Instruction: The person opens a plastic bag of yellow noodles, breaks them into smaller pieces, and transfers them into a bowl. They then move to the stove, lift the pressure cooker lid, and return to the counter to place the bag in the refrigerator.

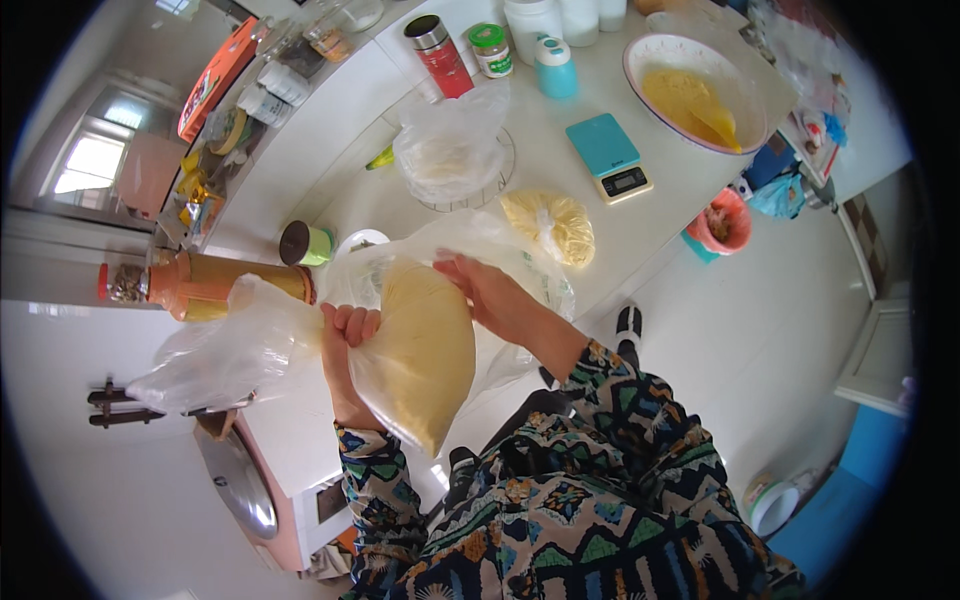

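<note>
A clear plastic bag of yellow flour-like powder (pixel 427 337) hangs in front of me, bulging and tilted. My left hand (pixel 351 324) is closed around its gathered neck, and the loose top of the bag (pixel 232 337) spreads out to the left. Against the far side of the bulge rests my right hand (pixel 484 289), fingers extended and not wrapped around it. Below lies a thin crumpled plastic bag (pixel 540 292) on the countertop. Just beyond it sits a smaller knotted bag of yellow powder (pixel 553 225).
A turquoise kitchen scale (pixel 606 146) and an enamel basin (pixel 645 56) holding yellow powder and a yellow scoop stand to the right. A plastic bag (pixel 450 142) rests on a wire rack. Left are a thermos flask (pixel 217 285) and a green jar (pixel 307 244). A red bin (pixel 724 221) is beyond the counter edge.
</note>
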`<act>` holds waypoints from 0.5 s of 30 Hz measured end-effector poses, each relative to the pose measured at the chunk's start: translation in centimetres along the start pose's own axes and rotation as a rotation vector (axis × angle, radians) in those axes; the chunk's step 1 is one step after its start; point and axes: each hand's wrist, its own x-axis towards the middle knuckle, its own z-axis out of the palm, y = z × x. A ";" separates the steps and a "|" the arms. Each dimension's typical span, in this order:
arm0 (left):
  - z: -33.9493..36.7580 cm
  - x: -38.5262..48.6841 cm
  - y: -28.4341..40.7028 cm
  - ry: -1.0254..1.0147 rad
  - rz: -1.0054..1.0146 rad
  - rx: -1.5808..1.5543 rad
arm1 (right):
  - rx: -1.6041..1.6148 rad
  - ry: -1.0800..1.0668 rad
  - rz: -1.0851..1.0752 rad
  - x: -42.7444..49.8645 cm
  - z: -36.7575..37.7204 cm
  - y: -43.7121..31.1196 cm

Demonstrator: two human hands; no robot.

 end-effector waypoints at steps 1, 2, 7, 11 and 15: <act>-0.2 0.0 0.2 -0.020 -0.078 -0.088 | 0.001 0.017 -0.032 0.6 0.1 -0.5; -0.4 -0.2 0.2 -0.004 -0.161 -0.217 | 0.007 0.028 -0.058 1.2 0.1 -1.0; -1.7 -0.6 0.1 -0.069 -0.182 -0.206 | -0.063 0.070 -0.019 2.6 -0.3 -1.6; -2.3 0.6 0.2 -0.044 -0.168 -0.239 | 0.062 -0.044 -0.038 3.9 -0.2 1.9; -2.4 2.1 -0.9 0.098 0.138 0.117 | 0.330 0.051 0.124 3.2 -0.4 4.9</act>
